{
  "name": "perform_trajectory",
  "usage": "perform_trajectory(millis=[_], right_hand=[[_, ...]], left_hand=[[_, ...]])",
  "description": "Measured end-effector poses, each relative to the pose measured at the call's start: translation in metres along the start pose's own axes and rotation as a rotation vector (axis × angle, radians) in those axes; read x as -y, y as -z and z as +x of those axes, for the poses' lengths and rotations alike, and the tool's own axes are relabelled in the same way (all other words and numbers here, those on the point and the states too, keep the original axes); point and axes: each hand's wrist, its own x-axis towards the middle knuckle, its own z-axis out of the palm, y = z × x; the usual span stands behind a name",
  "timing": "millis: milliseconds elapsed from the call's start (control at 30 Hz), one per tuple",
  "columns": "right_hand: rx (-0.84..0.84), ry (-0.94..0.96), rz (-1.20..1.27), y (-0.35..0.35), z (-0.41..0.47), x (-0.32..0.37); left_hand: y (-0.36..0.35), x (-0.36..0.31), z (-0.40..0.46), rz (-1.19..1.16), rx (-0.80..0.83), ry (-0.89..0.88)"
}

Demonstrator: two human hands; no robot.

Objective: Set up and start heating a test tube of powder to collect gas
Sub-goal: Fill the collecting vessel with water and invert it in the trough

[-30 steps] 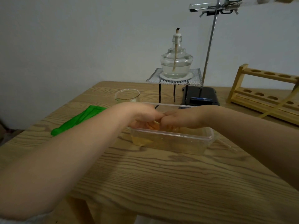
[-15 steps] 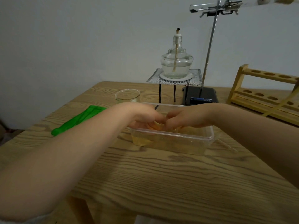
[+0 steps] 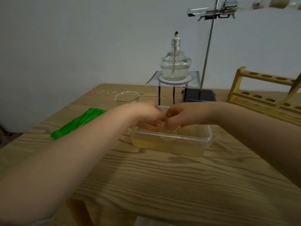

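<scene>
Both my hands meet over the clear plastic tub (image 3: 206, 139) of water at the table's middle. My left hand (image 3: 145, 116) and my right hand (image 3: 180, 116) have their fingers curled together, pinching a small yellowish piece, apparently the end of the rubber tube (image 3: 291, 93), just above the water. A rounded glass shape (image 3: 169, 136) lies under the water below them. The test tube (image 3: 200, 11) sits level in the clamp on the stand rod (image 3: 208, 51), high at the back right. The unlit spirit lamp (image 3: 175, 66) stands on wire gauze (image 3: 193, 82) over a tripod.
An empty glass beaker (image 3: 127, 98) stands behind my left hand. A green cloth (image 3: 78, 123) lies at the left. A wooden test tube rack (image 3: 263, 90) is at the right. A thin glass tube (image 3: 225, 146) lies right of the tub. The stand's black base (image 3: 205, 95) is behind it.
My hands have shifted slightly over the tub; the fingers, first pressed fist to fist, now curl lower toward the water. Nothing else has moved.
</scene>
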Motion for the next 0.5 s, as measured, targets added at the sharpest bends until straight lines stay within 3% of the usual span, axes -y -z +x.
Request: perform_trajectory(millis=[267,500], right_hand=[[-0.216,0.031,-0.077,0.001,-0.011,0.004],[-0.476,0.077,-0.203,0.000,-0.015,0.003]], left_hand=[[-0.003,-0.006,-0.002,0.241,-0.230,-0.248],[-0.005,-0.007,-0.006,0.252,-0.462,-0.376]])
